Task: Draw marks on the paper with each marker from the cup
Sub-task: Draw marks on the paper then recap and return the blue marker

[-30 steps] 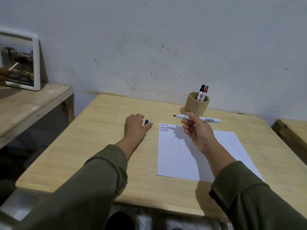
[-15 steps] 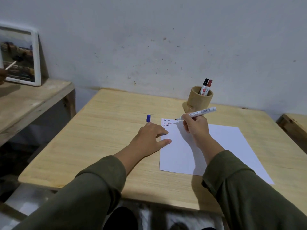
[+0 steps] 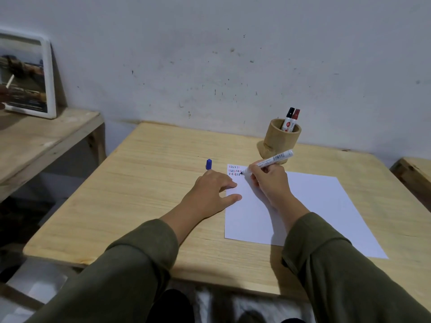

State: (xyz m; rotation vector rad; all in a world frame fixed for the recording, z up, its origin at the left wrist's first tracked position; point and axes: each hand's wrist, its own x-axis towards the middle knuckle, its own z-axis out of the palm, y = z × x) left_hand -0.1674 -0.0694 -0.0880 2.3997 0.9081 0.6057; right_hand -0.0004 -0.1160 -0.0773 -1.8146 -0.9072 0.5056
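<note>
A white sheet of paper lies on the wooden table. Its top left corner carries rows of short red, blue and black marks. My right hand grips an uncapped white marker, tip touching the paper beside those marks. My left hand rests flat, fingers spread, on the paper's left edge. A blue marker cap stands on the table just beyond my left hand. A wooden cup behind the paper holds a black-capped marker and a red-capped marker.
A grey wall rises right behind the table. A lower wooden bench at the left carries a white-framed picture leaning on the wall. Another wooden surface shows at the right edge.
My right hand brought the marker down from the air to the paper's top left corner. My left hand let go of the blue cap and moved onto the paper's edge.
</note>
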